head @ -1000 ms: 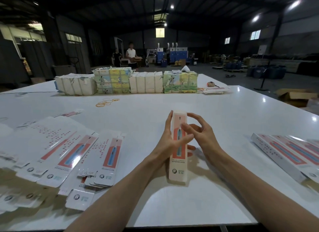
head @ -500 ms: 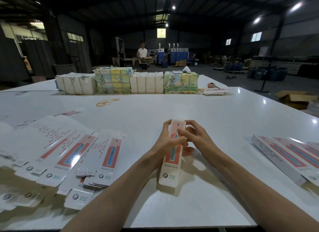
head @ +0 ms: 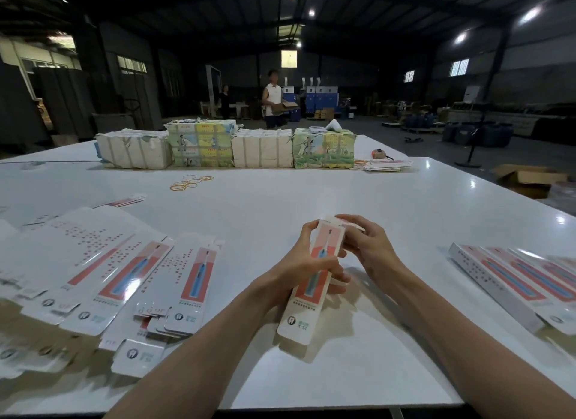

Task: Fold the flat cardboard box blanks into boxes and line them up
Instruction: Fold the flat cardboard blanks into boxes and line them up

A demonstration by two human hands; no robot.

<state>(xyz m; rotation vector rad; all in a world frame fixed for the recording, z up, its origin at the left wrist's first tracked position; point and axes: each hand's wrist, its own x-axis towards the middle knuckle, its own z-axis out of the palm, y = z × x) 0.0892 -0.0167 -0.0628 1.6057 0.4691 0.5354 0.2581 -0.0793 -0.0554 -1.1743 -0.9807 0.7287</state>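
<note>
Over the white glossy surface, between flat white-and-red cardboard blanks at left and finished white-and-red boxes at right, a long slim white-and-red cardboard box is gripped mid-body by the left hand, its far-end flap pinched by the right hand. The body is best kept square while that flap is tucked fully in.

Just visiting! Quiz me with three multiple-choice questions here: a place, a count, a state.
1. Where do the finished boxes lie? A far left B on the floor C near right
2. How many wrapped bundles stand in the far row? A two B four C six
3. The box in front is: A held in both hands B lying untouched C crushed
Answers: C, they line the table's right side; B, four stand side by side; A, the left hand grips its middle, the right hand curls round its top.
</note>
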